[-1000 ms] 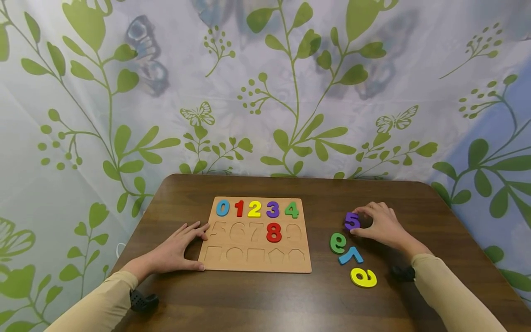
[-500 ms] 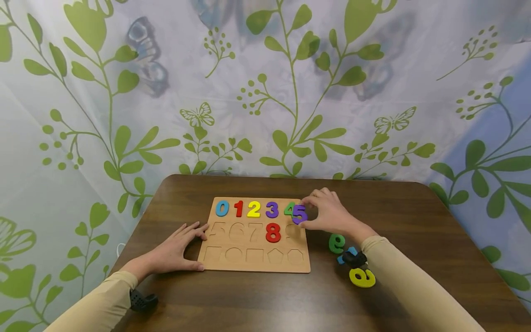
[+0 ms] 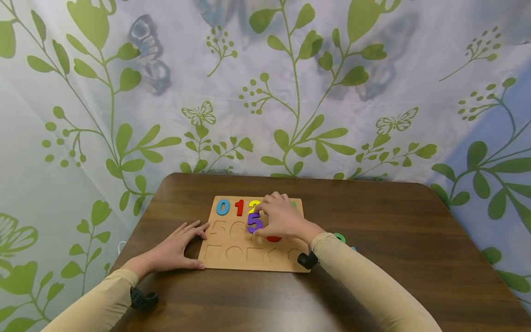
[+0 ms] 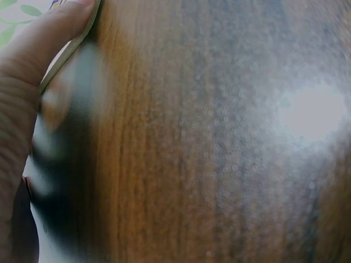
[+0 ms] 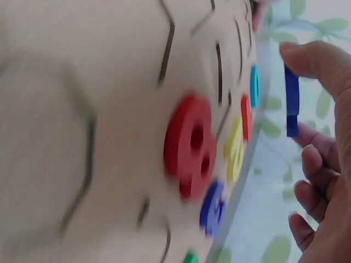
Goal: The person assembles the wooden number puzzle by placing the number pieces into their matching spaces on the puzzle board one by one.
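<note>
Over the middle of the wooden number board (image 3: 257,266), my right hand (image 3: 284,220) pinches a purple number 5 (image 3: 254,223) between thumb and fingers. In the right wrist view the 5 is edge-on, raised above the board. My left hand (image 3: 176,249) rests at the board's left side, fingers and thumb spread along its edge. A blue 0 (image 3: 222,207), a red 1 (image 3: 239,208) and a partly covered yellow 2 (image 3: 253,204) fill the back row. A red 8 (image 5: 189,145) and a purple 3 (image 5: 213,208) show clearly in the right wrist view. Outlined recesses mark the front rows.
On the brown table (image 3: 232,299), a green number piece (image 3: 339,237) and a bit of a blue piece (image 3: 353,248) peek out behind the right sleeve (image 3: 369,286). A leaf-patterned curtain (image 3: 232,92) hangs behind the table.
My right hand has carried the purple 5 leftward from the table's right side to above the board. The right forearm now covers most of the loose pieces. My left hand stays put.
</note>
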Tool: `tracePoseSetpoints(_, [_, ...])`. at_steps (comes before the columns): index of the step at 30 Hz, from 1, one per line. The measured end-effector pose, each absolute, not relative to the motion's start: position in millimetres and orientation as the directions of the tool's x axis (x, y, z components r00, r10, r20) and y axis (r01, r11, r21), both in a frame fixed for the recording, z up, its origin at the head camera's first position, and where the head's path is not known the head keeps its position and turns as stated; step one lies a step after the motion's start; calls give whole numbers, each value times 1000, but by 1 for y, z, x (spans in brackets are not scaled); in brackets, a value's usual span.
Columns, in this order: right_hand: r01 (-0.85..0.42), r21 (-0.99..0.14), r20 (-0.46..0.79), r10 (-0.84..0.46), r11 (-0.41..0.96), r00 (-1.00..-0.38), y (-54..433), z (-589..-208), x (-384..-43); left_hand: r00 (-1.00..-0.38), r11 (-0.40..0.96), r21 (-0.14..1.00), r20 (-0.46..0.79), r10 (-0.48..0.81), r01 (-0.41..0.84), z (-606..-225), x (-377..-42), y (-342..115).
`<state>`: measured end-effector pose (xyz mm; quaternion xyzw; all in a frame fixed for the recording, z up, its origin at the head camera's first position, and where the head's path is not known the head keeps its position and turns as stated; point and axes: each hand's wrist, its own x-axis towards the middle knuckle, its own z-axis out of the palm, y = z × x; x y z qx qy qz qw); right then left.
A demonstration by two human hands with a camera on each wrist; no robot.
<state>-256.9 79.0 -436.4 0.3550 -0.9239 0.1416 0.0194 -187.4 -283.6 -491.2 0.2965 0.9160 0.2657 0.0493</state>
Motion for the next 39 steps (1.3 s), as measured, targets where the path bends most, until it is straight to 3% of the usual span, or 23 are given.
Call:
tracePoseSetpoints(8, [-651, -231, 76, -653, 723, -753, 31, -450, -251, -822, 692, 512, 50, 567, 509, -492, -189, -284])
tracePoseSetpoints(20, [-645, -220, 81, -645, 732, -760, -18, -465, -251, -813, 684, 507, 61, 578, 524, -493, -190, -285])
tracePoseSetpoints(39, [-618, -247, 80, -620, 746, -780, -27, -478, -256, -808, 677, 506, 73, 584, 535, -494, -191, -285])
